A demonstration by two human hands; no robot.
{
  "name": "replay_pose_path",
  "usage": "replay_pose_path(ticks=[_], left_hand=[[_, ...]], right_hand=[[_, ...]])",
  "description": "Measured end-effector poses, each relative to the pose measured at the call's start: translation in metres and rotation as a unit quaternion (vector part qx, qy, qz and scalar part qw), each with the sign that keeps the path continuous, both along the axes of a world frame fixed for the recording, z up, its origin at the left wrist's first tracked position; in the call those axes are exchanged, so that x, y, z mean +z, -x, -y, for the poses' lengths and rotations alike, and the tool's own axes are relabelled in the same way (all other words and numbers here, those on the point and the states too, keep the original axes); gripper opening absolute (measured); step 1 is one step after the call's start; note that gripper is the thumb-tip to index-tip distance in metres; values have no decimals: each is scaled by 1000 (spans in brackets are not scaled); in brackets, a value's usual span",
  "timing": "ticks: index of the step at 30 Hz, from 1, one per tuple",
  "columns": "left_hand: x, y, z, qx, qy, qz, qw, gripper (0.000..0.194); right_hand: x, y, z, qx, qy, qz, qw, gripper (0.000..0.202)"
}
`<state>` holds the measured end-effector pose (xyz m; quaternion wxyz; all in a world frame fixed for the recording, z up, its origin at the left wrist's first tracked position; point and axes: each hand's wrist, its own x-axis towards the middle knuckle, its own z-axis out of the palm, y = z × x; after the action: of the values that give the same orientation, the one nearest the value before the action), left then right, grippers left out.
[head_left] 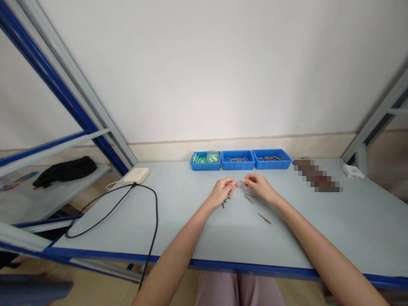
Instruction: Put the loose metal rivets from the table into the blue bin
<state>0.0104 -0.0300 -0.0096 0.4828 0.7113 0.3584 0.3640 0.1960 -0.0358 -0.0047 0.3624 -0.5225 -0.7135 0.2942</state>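
Observation:
My left hand (224, 189) is closed in a pinch above the middle of the table, over what I cannot make out. Facing it, my right hand (257, 185) also pinches, its fingertips a short gap from the left ones; anything between them is too small to name. Several small brass-coloured pieces (223, 204) lie just below my left hand. Under my right hand rests a thin bent metal pin (249, 199). Closer to me is a slim metal piece with a brass-coloured end (264, 219).
Along the wall stand three blue bins: one with green-and-white packets (205, 158), two with thin metal pieces (238, 160) (270, 158). A cream box (137, 175) with a black cable (156, 212) sits left. A white object (353, 171) and a blurred-out patch are at right.

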Motion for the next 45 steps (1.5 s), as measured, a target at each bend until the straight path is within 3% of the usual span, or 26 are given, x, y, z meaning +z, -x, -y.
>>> replay_pose_path(ticks=[5, 13, 19, 27, 36, 42, 45], left_hand=[[2, 0, 0, 15, -6, 1, 1000, 30], [8, 0, 2, 28, 1, -2, 1000, 41], [7, 1, 1, 28, 1, 19, 999, 37], [6, 2, -1, 33, -12, 9, 999, 41], [6, 1, 0, 26, 3, 33, 999, 34], [10, 1, 2, 33, -9, 16, 999, 44], [8, 2, 1, 29, -5, 25, 999, 40]], right_hand=[[-4, 0, -3, 27, -7, -78, 997, 25], [-5, 3, -1, 54, 2, -87, 995, 36], [-4, 3, -2, 42, -20, -112, 993, 23], [-1, 4, 2, 31, -19, -53, 998, 38], [-2, 7, 2, 18, -41, -82, 996, 21], [2, 6, 5, 23, -33, -38, 998, 35], [2, 7, 6, 28, -31, -50, 998, 33]])
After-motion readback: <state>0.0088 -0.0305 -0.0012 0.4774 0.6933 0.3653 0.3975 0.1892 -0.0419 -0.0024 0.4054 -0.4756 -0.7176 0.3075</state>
